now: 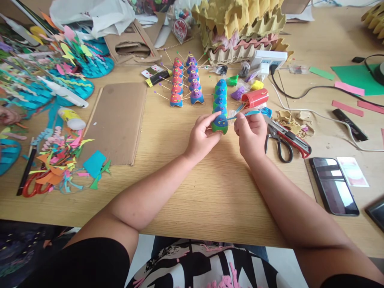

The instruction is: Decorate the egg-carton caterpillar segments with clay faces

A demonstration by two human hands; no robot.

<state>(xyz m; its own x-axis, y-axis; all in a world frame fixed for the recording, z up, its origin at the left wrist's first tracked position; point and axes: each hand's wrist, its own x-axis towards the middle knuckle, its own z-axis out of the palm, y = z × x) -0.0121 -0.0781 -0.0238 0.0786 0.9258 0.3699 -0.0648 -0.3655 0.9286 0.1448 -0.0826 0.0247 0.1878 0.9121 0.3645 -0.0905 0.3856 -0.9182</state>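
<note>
1. Evidently, the step in hand is fine work on the near end of the blue caterpillar (220, 105), which stands on the table (192, 192) between my 2 hands.
2. My left hand (205, 134) steadies that end, thumb and fingers bent around its left side with a narrow gap.
3. My right hand (251, 132) has its fingers closed in a pinch on a thin blue tool (231, 117), the tip aimed at the front dome. From this far off I can't tell whether it touches (the head view is too coarse for that).
4. As I judge it, the next move calls for a firm left hold and a light right touch, since the shell looks thin enough to dent.
5. The body is a row of rounded domes, blue above and green below, probably cut from pulp trays like the rough, peaked egg cartons (240, 30) at the back.
6. To the left stand 2 similar rows, a red row (177, 82) and a purple row (194, 80), with slim sticks poking out, small beads at their tips.
7. Just beyond my right hand, a smooth red cup (255, 98) lies on its side; black-handled scissors (280, 147) and a cutter (289, 138) lie close beside that hand.
</note>
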